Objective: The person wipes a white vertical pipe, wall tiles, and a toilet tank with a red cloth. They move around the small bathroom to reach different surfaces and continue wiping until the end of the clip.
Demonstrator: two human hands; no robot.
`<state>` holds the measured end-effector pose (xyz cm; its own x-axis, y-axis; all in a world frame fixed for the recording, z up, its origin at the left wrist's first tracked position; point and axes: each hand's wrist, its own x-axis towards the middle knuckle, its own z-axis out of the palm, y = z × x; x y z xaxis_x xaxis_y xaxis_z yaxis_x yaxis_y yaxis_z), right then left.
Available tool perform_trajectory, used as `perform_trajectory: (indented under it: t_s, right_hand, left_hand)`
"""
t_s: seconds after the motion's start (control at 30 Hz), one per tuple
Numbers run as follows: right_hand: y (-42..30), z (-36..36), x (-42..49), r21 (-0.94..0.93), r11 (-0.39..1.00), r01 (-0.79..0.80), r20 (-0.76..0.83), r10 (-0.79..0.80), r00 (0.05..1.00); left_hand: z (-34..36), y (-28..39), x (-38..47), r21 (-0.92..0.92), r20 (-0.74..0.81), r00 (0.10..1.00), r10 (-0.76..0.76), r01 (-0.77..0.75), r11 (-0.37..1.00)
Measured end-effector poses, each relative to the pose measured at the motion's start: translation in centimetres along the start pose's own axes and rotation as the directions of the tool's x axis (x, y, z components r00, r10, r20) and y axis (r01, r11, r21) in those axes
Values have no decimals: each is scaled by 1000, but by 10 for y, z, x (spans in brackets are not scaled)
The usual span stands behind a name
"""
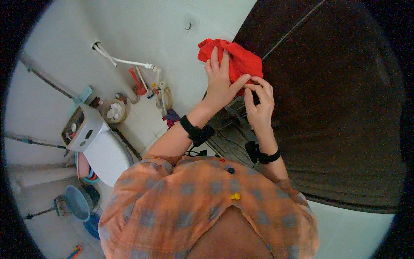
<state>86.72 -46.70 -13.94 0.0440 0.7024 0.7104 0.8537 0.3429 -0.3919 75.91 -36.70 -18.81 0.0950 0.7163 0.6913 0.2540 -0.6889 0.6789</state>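
Observation:
A bunched red cloth [247, 61] is held up in front of me, near the edge where the pale wall meets a dark brown surface. My left hand [220, 76] lies on its near side with fingers spread over the fabric and the thumb towards the other hand. At the cloth's lower right corner, my right hand [260, 97] has curled fingers and pinches the edge by the thumb of the left. Both wrists wear black straps. Part of the cloth's lower edge is hidden behind the fingers.
The dark brown surface [330, 106] fills the right side. On the left are a white toilet [106, 155], a waste bin [115, 111], white pipes [132, 62], a blue-grey basin [77, 203] and a brush [60, 206]. A small hook [188, 27] is on the wall.

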Motion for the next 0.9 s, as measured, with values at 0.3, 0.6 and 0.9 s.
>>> perform_trajectory:
  t_s: [0.3,0.6,0.9]
  right_hand:
    - [-12,-20,-19,-43,997,-59,31,60,998]
    - [0,-8,-8,-119,993,2,93,9,996]
    - [7,-9,-19,-97,993,-69,102,79,992]
  left_hand:
    - [44,-65,-92,31,7,989,-149,148,988]
    - [90,-169,-192,61,109,655,-748,747,662]
    - [70,-144,-162,-583,691,216,-690,731,-355]
